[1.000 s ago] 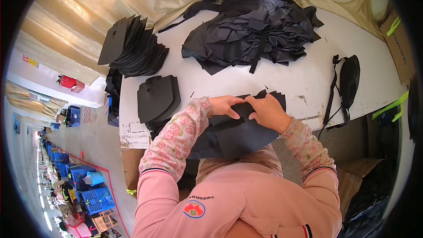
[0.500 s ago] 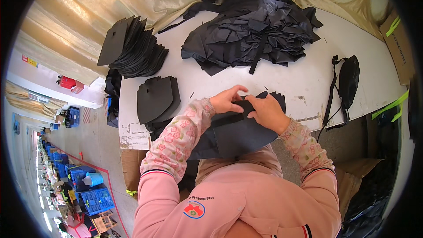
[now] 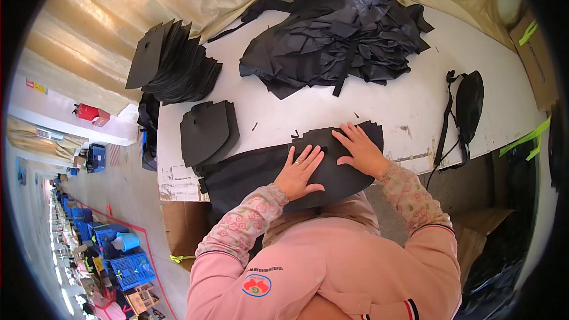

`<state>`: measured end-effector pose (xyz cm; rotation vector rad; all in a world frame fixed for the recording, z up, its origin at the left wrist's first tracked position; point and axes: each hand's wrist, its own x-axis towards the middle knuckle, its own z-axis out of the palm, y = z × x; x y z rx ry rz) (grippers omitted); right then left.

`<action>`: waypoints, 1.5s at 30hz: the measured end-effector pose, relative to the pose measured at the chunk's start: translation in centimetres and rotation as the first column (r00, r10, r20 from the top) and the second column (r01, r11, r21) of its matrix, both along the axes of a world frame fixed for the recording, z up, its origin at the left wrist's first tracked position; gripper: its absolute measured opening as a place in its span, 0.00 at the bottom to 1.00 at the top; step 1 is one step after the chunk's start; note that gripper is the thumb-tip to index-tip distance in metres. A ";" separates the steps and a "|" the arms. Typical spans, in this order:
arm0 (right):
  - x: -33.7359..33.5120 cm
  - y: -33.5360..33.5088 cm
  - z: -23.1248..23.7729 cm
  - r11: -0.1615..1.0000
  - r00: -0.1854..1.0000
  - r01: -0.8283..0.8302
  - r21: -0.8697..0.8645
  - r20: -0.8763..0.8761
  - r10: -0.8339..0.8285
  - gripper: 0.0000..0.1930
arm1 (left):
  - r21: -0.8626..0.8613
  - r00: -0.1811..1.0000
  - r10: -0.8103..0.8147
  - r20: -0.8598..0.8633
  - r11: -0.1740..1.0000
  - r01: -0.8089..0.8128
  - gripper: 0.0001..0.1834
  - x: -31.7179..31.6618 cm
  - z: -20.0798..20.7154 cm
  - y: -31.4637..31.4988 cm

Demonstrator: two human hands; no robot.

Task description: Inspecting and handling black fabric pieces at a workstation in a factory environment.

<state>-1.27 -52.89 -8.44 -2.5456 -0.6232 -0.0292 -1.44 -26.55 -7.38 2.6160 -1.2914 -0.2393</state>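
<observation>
A long piece of black fabric [image 3: 237,179] lies along the near edge of the white table, partly over my lap. On its right part rests a stiff black panel [image 3: 341,179] with a notched upper edge. My left hand [image 3: 300,173] lies flat on the panel's left side, fingers spread. My right hand [image 3: 363,153] presses on its upper right, fingers stretched out as well. A short pile of similar black panels [image 3: 207,133] stands just left of the fabric. Small black scraps [image 3: 255,125] lie beyond my hands.
A taller leaning stack of black panels [image 3: 172,65] stands at the far left of the table [image 3: 427,106]. A large heap of black fabric pieces [image 3: 332,35] fills the back. At right lies a black pouch with a strap [image 3: 468,106]. Cardboard boxes [image 3: 536,65] flank the table.
My fingers were bunched at the panel's upper edge; now both hands are spread flat on it. The fabric on the left, formerly hidden by my left arm, now stretches out in view.
</observation>
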 end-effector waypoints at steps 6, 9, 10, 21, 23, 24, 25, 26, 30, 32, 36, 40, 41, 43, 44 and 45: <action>0.3 -0.2 0.0 1.000 1.000 -0.008 -0.011 -0.030 0.007 0.41 | -0.006 0.996 0.066 0.061 0.998 -0.065 0.48 0.0 0.7 -1.2; 0.3 0.1 -0.1 0.999 1.000 -0.018 -0.038 -0.005 0.018 0.41 | -0.071 0.997 0.056 0.052 0.996 -0.052 0.48 -0.3 -0.2 -1.3; 0.6 0.3 0.1 0.999 0.998 -0.032 -0.033 -0.047 0.030 0.40 | -0.064 0.998 0.052 0.044 0.997 -0.049 0.48 -0.3 -0.6 -1.1; 20.2 6.5 2.2 0.985 0.994 -0.046 0.165 -0.094 0.062 0.23 | -0.100 0.998 0.048 0.030 0.994 -0.044 0.47 -0.2 -1.3 -1.3; 22.0 9.9 3.5 0.998 0.990 0.055 0.011 0.132 -0.056 0.29 | -0.106 0.998 0.060 -0.001 0.993 -0.060 0.48 -0.3 -1.6 -1.1; 23.9 9.9 3.0 0.991 0.969 0.122 0.063 0.207 -0.132 0.38 | -0.122 0.999 0.051 0.005 0.991 -0.050 0.49 -0.2 -2.1 -1.5; 25.1 9.7 4.1 0.989 0.965 0.128 0.071 0.223 -0.141 0.38 | -0.113 0.998 0.063 -0.003 0.992 -0.063 0.48 -0.5 -1.9 -1.3; 26.5 9.0 5.3 0.972 0.937 0.236 0.000 0.264 -0.227 0.42 | -0.108 0.998 0.066 -0.005 0.992 -0.066 0.48 -0.5 -2.0 -1.3; 29.4 2.3 8.7 0.851 0.877 0.477 -0.219 0.179 -0.446 0.61 | -0.119 0.998 0.064 -0.005 0.991 -0.064 0.47 -0.9 -2.0 -1.2; 29.9 -0.9 7.6 0.780 0.855 0.487 -0.393 0.030 -0.518 0.61 | -0.121 0.998 0.059 -0.001 0.991 -0.059 0.47 -0.9 -1.9 -1.2; 28.7 -2.4 3.8 0.802 0.858 0.448 -0.395 -0.061 -0.510 0.55 | -0.113 0.998 0.068 -0.009 0.991 -0.069 0.46 -0.4 -1.6 -1.1; 27.5 -2.1 2.6 0.875 0.917 0.368 -0.315 -0.032 -0.398 0.43 | -0.128 0.998 0.067 -0.012 0.989 -0.068 0.45 0.0 -1.7 -1.0; 26.8 -1.8 2.3 0.877 0.920 0.365 -0.313 -0.023 -0.391 0.39 | -0.110 0.997 0.071 -0.016 0.991 -0.072 0.45 0.0 -1.7 -1.1; 25.4 -1.1 0.8 0.883 0.929 0.364 -0.295 0.047 -0.367 0.35 | -0.113 0.998 0.069 -0.007 0.991 -0.070 0.45 -0.1 -1.7 -1.1; 24.7 -0.3 0.1 0.896 0.925 0.378 -0.234 0.144 -0.353 0.31 | -0.110 0.997 0.079 -0.001 0.991 -0.079 0.45 -0.1 -1.5 -1.0; 24.0 0.0 0.1 0.897 0.926 0.374 -0.236 0.142 -0.349 0.31 | -0.107 0.996 0.085 0.001 0.991 -0.085 0.45 -0.1 -1.5 -1.0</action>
